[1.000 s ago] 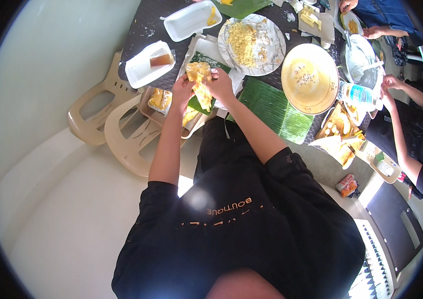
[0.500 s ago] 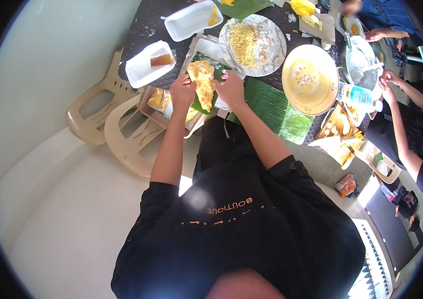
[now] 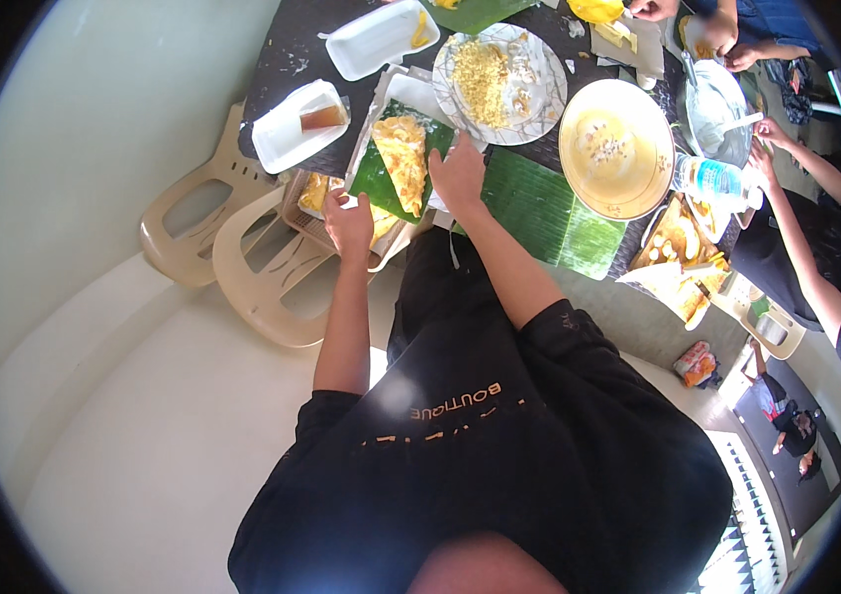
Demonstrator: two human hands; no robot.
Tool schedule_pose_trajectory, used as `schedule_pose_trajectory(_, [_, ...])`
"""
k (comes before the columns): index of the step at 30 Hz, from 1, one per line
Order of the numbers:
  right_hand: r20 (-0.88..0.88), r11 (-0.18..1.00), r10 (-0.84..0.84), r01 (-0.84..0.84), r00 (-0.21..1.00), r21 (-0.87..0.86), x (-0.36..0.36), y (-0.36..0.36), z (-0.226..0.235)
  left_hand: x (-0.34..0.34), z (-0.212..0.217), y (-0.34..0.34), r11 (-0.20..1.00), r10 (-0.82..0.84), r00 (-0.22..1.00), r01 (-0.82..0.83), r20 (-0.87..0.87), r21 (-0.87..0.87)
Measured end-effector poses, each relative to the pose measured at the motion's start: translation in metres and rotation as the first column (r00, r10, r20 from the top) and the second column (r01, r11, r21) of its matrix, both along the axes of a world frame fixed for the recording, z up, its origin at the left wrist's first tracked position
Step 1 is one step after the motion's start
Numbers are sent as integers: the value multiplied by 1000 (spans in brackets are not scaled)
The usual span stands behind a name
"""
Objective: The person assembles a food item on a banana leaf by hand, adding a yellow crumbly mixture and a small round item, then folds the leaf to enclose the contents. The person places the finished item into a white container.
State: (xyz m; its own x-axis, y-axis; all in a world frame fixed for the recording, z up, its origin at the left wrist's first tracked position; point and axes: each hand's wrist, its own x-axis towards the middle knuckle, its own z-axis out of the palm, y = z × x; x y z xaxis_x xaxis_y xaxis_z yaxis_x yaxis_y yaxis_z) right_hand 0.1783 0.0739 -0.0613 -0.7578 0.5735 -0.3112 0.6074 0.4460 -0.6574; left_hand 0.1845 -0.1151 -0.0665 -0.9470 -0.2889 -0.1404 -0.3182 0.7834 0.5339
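A golden, triangular folded crepe-like food (image 3: 401,163) lies on a piece of banana leaf (image 3: 369,178) over a paper-lined tray. My left hand (image 3: 349,226) is by the near left corner of that leaf, thumb and fingers apart and nothing visible between them. To the right of the food, my right hand (image 3: 459,178) rests at the leaf's right edge with its fingers spread. It appears to hold nothing. Its fingertips are close to the leaf, though contact cannot be made out. More yellow folded food (image 3: 315,192) sits in a brown basket (image 3: 302,224) beneath the left hand.
White foam trays (image 3: 287,148) stand at the left; a patterned plate with yellow crumbs (image 3: 485,84) is beyond. Rightward are a larger banana leaf (image 3: 529,213), a wide cream bowl (image 3: 618,188) and a water bottle (image 3: 712,185). Co-workers' hands (image 3: 765,148) work at the right. Plastic chairs (image 3: 267,297) stand left.
My left hand has left the food's side and come nearer and slightly left, to the leaf's corner. My right hand has shifted slightly right, away from the food. More of the leaf shows.
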Motion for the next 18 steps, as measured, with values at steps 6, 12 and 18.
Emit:
schedule_pose_trajectory(6, [-60,1000,-25,25,998,-4,5,2,-1,-5,23,15,969,107,994,-108,16,224])
schedule_pose_trajectory(12, [-86,999,-13,16,996,32,7,5,-10,-3,29,31,925,63,995,-29,-78,378])
schedule_pose_trajectory(18, [-95,1000,-22,20,995,-22,7,8,-16,-1,32,52,921,-138,972,196,-188,336])
